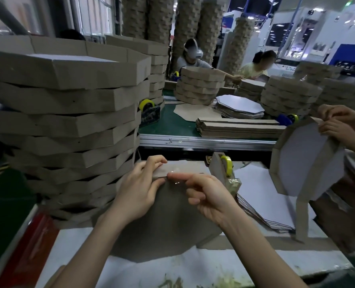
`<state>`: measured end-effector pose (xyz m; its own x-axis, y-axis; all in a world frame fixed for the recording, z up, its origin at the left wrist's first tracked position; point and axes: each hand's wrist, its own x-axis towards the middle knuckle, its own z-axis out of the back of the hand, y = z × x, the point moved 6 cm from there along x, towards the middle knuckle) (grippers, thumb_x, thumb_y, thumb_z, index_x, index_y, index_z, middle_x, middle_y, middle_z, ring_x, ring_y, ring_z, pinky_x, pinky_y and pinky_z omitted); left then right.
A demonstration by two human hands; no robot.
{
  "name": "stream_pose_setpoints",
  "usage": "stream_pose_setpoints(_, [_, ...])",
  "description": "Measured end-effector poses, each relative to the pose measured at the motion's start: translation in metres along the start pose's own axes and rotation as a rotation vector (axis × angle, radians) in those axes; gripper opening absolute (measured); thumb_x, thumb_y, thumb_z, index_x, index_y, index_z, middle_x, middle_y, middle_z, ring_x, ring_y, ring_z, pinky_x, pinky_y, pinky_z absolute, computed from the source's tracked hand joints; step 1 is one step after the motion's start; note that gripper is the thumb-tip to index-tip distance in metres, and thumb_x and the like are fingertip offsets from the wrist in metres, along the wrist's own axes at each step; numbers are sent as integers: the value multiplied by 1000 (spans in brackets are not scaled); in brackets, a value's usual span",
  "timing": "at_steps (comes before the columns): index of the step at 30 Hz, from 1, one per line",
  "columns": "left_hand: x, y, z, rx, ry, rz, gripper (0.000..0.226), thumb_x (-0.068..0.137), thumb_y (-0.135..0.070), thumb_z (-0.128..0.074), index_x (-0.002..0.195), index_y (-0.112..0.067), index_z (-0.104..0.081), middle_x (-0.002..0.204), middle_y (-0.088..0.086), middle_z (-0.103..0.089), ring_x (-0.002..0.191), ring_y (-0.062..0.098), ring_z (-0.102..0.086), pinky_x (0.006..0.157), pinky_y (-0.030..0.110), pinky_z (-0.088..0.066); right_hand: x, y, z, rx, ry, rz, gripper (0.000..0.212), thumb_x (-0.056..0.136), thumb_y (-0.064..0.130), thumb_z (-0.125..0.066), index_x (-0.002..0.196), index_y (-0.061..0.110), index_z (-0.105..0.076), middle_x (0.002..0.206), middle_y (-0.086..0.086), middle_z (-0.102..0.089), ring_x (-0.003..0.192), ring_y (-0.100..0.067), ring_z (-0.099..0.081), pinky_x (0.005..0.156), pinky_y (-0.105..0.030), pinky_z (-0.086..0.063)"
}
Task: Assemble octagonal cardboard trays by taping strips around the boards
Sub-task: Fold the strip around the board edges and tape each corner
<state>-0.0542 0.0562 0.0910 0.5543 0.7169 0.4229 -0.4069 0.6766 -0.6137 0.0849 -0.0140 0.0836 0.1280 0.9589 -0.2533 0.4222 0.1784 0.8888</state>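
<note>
Tall stack of finished trays (68, 113) filled my left side. Grey octagonal board (164, 221) stood tilted on the white table (255, 260), centre. My left hand (139, 190) pinched the strip (180, 169) against its top edge; right hand (207, 196) pressed clear tape (175, 173) there, fingers together. Tape dispenser (224, 171) just right.

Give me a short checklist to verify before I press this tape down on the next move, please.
1. Left hand holds strip against board: ok.
2. Right hand fingers on the clear tape: ok.
3. Strip flush with the board edge: cannot tell, hands cover it.
4. Tape free of wrinkles: cannot tell, too blurred.
5. Tape dispenser within reach, right of the hands: ok.
6. Tray stack at left apart from the hands: ok.
</note>
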Motion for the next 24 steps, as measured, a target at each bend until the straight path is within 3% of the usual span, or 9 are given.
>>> stream_pose_setpoints(2, [-1,-3,1,12,-2,-19,46,94,-18,-58,120,-47,-34,118,-19,-50,121,8,-44,90,29,-40,-2,-3,1,13,0,2,41,96,-7,-31,106,-8,-70,92,-15,-44,36,-4,-25,34,-14,-29])
stream_pose_setpoints(5, [0,-5,0,78,21,-52,50,95,-16,-56,130,-51,-46,116,-33,-47,122,11,-42,93,35,-43,-5,-5,2,8,9,-6,37,97,-5,-35,108,-7,-69,74,-9,-58,37,-3,-27,36,-14,-29])
stream_pose_setpoints(7, [2,-2,-4,162,75,-63,50,98,-16,-50,134,-50,-48,138,-18,-49,128,15,-37,102,39,-41,-6,-6,3,-14,5,-1,34,97,-4,-38,105,-4,-71,81,-11,-68,38,-3,-27,37,-15,-30])
stream_pose_setpoints(8, [2,0,-6,195,92,-57,48,100,-18,-47,135,-50,-48,144,-12,-47,131,15,-35,104,39,-38,-5,-8,4,-24,2,-2,36,96,-4,-38,103,-2,-73,90,-21,-67,39,-3,-27,37,-15,-30])
stream_pose_setpoints(10, [3,3,-8,221,105,-41,45,102,-22,-43,137,-50,-44,149,-10,-43,133,15,-32,107,38,-36,-4,-16,8,-32,-7,-12,39,95,-5,-38,102,1,-76,103,-37,-54,40,-4,-27,37,-16,-30])
stream_pose_setpoints(13, [1,4,-10,220,115,-37,44,102,-25,-41,137,-51,-44,150,-12,-41,135,14,-30,108,38,-34,1,-27,10,-37,-16,-9,43,92,-5,-38,102,6,-78,110,-18,-68,41,-5,-30,38,-17,-31])
stream_pose_setpoints(17, [8,0,-4,117,71,45,37,91,-41,-43,122,-56,-57,142,-18,-48,133,8,-32,107,36,-34,8,-31,14,-37,-35,37,43,90,-4,-38,99,9,-79,104,-10,-75,44,-6,-30,40,-18,-30])
stream_pose_setpoints(21, [21,-10,-5,111,9,124,35,82,-67,-48,105,-51,-70,129,-15,-61,123,11,-46,98,35,-41,8,-37,16,-55,-37,69,41,93,-2,-41,103,12,-78,83,-7,-70,46,-7,-33,41,-19,-32])
stream_pose_setpoints(24, [26,-10,-8,121,-2,122,26,82,-65,-59,101,-53,-70,123,-17,-64,116,11,-52,91,32,-44,8,-35,17,-62,-51,82,39,92,-2,-43,102,11,-78,93,-11,-71,45,-7,-33,41,-20,-30])
